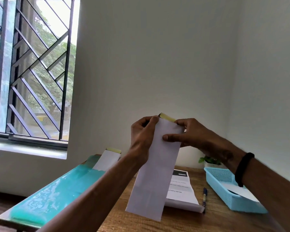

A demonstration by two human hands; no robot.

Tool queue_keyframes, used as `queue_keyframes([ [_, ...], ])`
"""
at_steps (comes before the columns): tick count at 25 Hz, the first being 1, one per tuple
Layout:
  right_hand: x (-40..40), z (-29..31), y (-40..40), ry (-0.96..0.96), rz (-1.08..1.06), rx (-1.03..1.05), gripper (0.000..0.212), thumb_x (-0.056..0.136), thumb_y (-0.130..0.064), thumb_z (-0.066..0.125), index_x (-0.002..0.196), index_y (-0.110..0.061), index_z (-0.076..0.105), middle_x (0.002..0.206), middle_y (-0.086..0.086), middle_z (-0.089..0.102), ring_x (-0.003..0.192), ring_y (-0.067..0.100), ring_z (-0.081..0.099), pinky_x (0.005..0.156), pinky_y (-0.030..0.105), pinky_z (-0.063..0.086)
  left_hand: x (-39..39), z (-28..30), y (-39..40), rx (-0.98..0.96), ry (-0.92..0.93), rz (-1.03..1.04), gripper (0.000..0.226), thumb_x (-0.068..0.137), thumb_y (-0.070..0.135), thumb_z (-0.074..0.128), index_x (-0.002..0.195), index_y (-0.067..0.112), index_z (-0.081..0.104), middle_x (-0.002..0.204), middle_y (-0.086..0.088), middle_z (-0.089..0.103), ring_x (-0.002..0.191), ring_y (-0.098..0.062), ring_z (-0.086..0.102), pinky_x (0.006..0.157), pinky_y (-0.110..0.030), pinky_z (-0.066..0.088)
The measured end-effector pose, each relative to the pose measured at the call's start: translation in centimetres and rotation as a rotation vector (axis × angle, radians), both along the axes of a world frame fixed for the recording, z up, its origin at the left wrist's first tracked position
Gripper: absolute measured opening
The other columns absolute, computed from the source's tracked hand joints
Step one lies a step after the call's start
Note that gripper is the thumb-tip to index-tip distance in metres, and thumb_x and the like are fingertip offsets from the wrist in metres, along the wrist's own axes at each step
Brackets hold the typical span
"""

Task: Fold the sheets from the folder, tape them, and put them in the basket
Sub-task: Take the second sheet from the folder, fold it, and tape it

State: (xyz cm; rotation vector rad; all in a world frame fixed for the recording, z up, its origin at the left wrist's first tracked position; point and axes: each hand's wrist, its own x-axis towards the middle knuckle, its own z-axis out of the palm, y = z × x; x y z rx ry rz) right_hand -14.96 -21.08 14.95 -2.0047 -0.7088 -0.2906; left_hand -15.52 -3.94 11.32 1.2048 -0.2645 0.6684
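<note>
Paper, plastic, wood
Folded sheet (155,173) matt white paper; folder (54,190) glossy teal plastic; basket (224,186) perforated blue plastic; bench (187,221) grained brown wood.

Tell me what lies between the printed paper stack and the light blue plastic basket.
In the head view, a dark blue pen lies on the wooden table between them.

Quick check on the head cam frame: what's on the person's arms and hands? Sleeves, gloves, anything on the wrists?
Both forearms are bare to the frame edge, with no sleeves in view. No gloves, and no rings visible on the left hand or right hand. The only item worn is a plain black band round the right wrist; no markings on it can be made out.
</note>
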Motion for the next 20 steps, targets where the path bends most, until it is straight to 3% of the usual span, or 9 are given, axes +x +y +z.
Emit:
queue_keyframes([
  [3,0.3,-0.1,-0.5,0.06,0.05,0.141,0.034,0.088,-0.01,0.08,0.12,-0.012,0.07,0.109,0.02,0.075,0.095,0.026,0.075,0.086,0.049,0.064,0.9,-0.4,-0.3,-0.196,0.193,-0.115,0.017,0.093,0.028,0.072,0.086,0.013,0.073,0.084,-0.008,0.068,0.075,-0.024,0.06,0.066,-0.034,0.053],
  [6,1.2,-1.9,-0.9,0.06,-0.032,0.292,0.046,0.093,-0.002,0.072,0.133,-0.022,0.062,0.108,0.02,0.075,0.093,0.029,0.074,0.078,0.044,0.065,1.5,-2.4,-0.6,-0.243,0.319,-0.197,0.023,0.093,0.032,0.072,0.099,0.01,0.071,0.1,-0.008,0.073,0.088,-0.028,0.065,0.081,-0.043,0.059],
  [11,2.7,-7.5,-1.9,0.223,-0.131,0.294,0.038,0.09,0.004,0.072,0.121,-0.019,0.07,0.105,0.018,0.076,0.094,0.033,0.075,0.076,0.043,0.066,2.8,-6.8,0.0,0.29,0.156,-0.069,0.023,0.096,0.019,0.071,0.118,0.023,0.067,0.107,-0.01,0.07,0.09,-0.02,0.069,0.056,-0.019,0.055],
  [15,4.6,-11.1,-2.6,0.384,-0.143,0.321,0.029,0.091,0.01,0.064,0.106,-0.013,0.073,0.096,0.017,0.071,0.079,0.028,0.068,0.061,0.034,0.061,5.4,-9.5,0.6,0.523,0.177,-0.067,0.01,0.098,0.014,0.066,0.105,0.016,0.073,0.097,-0.011,0.072,0.084,-0.021,0.069,0.062,-0.024,0.056],
  [17,6.0,-12.5,-2.6,0.414,-0.181,0.32,0.02,0.091,0.007,0.065,0.099,-0.009,0.075,0.096,0.015,0.071,0.081,0.025,0.067,0.061,0.031,0.059,6.5,-10.6,0.5,0.571,0.179,-0.06,0.011,0.098,0.017,0.066,0.101,0.012,0.075,0.095,-0.008,0.074,0.085,-0.02,0.07,0.065,-0.026,0.058],
  [19,7.0,-13.4,-2.5,0.414,-0.214,0.359,0.011,0.089,-0.008,0.076,0.1,-0.005,0.077,0.1,0.013,0.077,0.09,0.027,0.072,0.067,0.033,0.061,7.2,-11.3,0.5,0.638,0.16,0.002,0.018,0.097,0.025,0.068,0.102,0.011,0.078,0.098,-0.002,0.075,0.089,-0.019,0.072,0.068,-0.027,0.061],
  [20,7.5,-13.6,-2.4,0.402,-0.229,0.378,0.02,0.087,-0.02,0.081,0.1,-0.005,0.078,0.1,0.012,0.079,0.093,0.03,0.074,0.072,0.036,0.063,7.4,-11.6,0.5,0.704,0.13,0.067,0.023,0.097,0.033,0.068,0.101,0.013,0.079,0.097,0.003,0.076,0.09,-0.016,0.071,0.072,-0.028,0.061],
])
